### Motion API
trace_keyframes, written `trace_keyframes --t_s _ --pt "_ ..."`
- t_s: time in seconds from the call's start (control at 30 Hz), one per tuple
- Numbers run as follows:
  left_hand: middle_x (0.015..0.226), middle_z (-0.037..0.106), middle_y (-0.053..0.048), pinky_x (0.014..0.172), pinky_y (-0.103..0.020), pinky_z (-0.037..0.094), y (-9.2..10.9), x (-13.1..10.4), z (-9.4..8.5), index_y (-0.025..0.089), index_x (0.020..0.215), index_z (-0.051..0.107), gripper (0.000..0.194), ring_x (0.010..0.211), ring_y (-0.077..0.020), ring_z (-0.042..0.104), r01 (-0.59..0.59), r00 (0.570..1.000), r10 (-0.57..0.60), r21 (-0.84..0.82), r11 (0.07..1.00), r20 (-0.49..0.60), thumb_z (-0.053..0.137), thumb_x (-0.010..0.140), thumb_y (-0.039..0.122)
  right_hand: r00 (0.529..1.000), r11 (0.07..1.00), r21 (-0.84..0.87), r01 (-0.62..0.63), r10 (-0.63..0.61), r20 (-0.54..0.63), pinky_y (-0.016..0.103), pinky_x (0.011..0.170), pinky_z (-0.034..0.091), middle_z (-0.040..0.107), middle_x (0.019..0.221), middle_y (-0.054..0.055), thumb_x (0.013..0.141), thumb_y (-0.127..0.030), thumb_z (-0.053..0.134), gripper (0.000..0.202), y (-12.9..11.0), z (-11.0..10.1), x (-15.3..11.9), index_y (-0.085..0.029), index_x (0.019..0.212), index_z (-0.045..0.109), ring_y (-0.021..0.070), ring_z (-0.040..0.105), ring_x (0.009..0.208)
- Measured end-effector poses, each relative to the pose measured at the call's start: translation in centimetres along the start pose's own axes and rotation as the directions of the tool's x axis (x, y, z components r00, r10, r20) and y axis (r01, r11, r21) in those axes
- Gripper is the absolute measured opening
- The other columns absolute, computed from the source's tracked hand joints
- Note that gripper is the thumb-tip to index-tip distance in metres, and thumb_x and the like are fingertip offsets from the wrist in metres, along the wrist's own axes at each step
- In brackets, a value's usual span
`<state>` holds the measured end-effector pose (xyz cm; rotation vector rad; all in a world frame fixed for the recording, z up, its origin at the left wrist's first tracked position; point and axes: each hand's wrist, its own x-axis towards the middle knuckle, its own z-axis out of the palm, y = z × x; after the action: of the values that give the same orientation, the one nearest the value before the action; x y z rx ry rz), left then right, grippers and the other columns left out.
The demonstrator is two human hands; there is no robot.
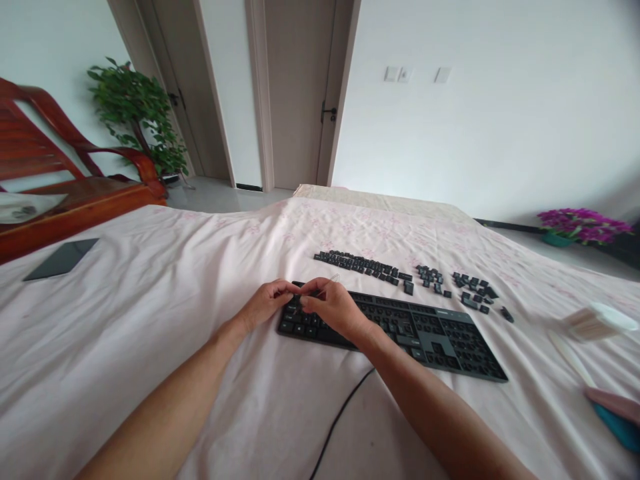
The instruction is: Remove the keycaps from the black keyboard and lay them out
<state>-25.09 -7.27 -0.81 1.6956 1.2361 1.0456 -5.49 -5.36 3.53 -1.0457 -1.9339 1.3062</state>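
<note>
A black keyboard lies on the pink cloth, many of its keycaps off and bare key sockets showing. A few caps still sit at its lower left corner. Over its upper left end, my left hand is closed in a pinch, its fingertips meeting those of the other hand; what they grip is hidden. My right hand is closed above the left part of the keys. A thin pale stick pokes out behind its fingers, too small to name. Loose black keycaps lie in rows behind the keyboard.
More keycaps lie to the right. A whitish container and a brush-like tool with a blue and pink end stand at the right. A black cable runs toward me. A dark flat tablet-like object lies left.
</note>
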Motion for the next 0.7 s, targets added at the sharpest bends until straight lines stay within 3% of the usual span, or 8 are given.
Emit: trace_keyframes --t_s 0.2,0.33,0.43,0.53,0.7 --pt "0.095 0.066 -0.005 0.085 -0.03 0.044 -0.1 0.0 -0.7 0.015 0.096 0.067 0.024 0.093 -0.0199 0.059 -0.007 0.997 0.004 0.035 0.999 0.077 0.053 0.08 0.025 0.993 0.967 -0.233 0.101 -0.114 -0.044 0.022 0.061 0.043 0.065 0.071 0.0 0.078 -0.021 0.06 0.013 0.0 0.9 0.5 -0.018 0.089 0.065 0.0119 0.059 0.065" --pt "0.092 0.062 -0.003 0.075 -0.026 0.044 0.0 -0.2 -1.3 0.016 0.098 0.064 0.024 0.083 -0.0168 0.056 -0.016 0.986 0.005 0.063 0.998 0.167 0.053 0.077 0.022 0.979 0.922 -0.338 0.188 -0.202 -0.007 0.024 0.068 0.045 0.065 0.076 0.001 0.081 -0.017 0.058 0.009 -0.5 1.4 1.0 -0.018 0.088 0.063 0.0134 0.06 0.071" --pt "0.087 0.058 0.0 0.07 -0.023 0.043 0.2 -0.3 -1.5 0.018 0.088 0.06 0.017 0.079 -0.0149 0.053 -0.03 0.977 0.008 0.102 0.994 0.212 0.059 0.072 0.023 0.952 0.856 -0.424 0.295 -0.3 0.058 0.025 0.075 0.045 0.065 0.084 0.003 0.081 -0.014 0.058 0.007 -1.0 1.8 1.0 -0.018 0.085 0.062 0.0149 0.061 0.08" --pt "0.081 0.055 0.001 0.066 -0.022 0.041 0.2 -0.3 -1.3 0.017 0.077 0.056 0.017 0.075 -0.0138 0.051 -0.06 0.981 0.033 0.134 0.989 0.191 0.066 0.07 0.029 0.923 0.807 -0.453 0.379 -0.363 0.125 0.026 0.08 0.045 0.064 0.09 0.004 0.082 -0.015 0.059 0.006 -0.9 2.3 0.9 -0.018 0.086 0.062 0.0158 0.061 0.085" --pt "0.083 0.057 0.0 0.067 -0.024 0.041 -0.6 -0.2 -0.3 0.017 0.079 0.061 0.022 0.076 -0.0146 0.052 -0.072 0.995 0.056 0.201 0.977 0.082 0.067 0.073 0.037 0.904 0.809 -0.423 0.409 -0.423 0.065 0.027 0.085 0.046 0.064 0.093 0.005 0.088 -0.019 0.053 0.007 0.2 2.8 0.8 -0.017 0.091 0.059 0.0159 0.061 0.089"
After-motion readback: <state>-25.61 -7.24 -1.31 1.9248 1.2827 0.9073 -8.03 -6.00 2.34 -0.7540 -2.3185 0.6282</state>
